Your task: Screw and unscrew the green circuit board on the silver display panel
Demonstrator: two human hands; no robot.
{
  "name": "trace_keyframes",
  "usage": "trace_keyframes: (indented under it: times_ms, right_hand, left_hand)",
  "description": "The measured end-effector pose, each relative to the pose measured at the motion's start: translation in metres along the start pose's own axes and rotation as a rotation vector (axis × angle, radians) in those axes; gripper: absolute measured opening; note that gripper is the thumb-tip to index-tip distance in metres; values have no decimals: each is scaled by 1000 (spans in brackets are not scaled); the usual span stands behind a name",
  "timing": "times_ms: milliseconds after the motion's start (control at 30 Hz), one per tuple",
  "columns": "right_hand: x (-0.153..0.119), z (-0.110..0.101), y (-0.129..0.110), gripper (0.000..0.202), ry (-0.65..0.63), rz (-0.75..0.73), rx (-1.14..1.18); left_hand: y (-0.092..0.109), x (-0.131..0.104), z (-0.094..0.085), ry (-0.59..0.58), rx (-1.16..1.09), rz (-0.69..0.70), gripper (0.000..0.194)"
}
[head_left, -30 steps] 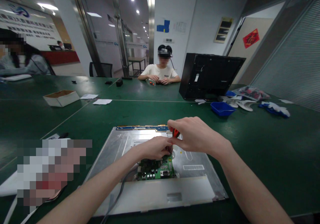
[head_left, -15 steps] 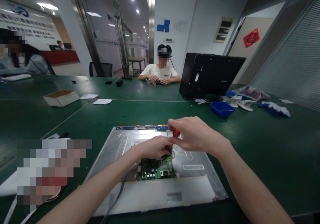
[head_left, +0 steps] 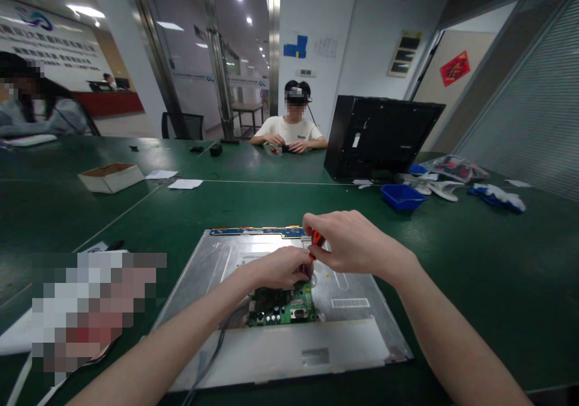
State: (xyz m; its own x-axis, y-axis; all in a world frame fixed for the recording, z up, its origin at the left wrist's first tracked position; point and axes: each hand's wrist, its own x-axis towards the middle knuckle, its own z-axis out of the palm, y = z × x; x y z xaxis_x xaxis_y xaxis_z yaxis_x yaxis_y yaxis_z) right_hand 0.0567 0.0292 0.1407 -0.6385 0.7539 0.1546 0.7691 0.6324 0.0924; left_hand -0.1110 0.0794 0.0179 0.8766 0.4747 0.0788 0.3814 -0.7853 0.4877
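Note:
My right hand is closed around the red-and-black handle of a screwdriver, which stands nearly upright with its lower end hidden by my fingers. Beside the shaft, my left hand is closed in a pinch just above a green circuit board; what its fingertips hold is hidden. The board sits on a silver metal display panel lying flat. Along the panel's far edge runs a narrow blue circuit strip. A grey cable trails from the board toward the near edge.
On the green table stand a black monitor and a blue tray, with gloves to their right. An open cardboard box and papers lie far left. Across the table sits a person; another is at far left.
The screwdriver handle has turned and tilted slightly in my right hand, showing more red. My left hand and the panel stay in place.

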Motion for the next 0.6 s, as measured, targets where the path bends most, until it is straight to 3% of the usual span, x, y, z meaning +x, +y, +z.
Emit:
trace_keyframes:
  times_ms: [600]
  right_hand:
    - [4, 3, -2, 15, 6, 46, -82]
  left_hand:
    - [4, 1, -2, -34, -8, -30, 18]
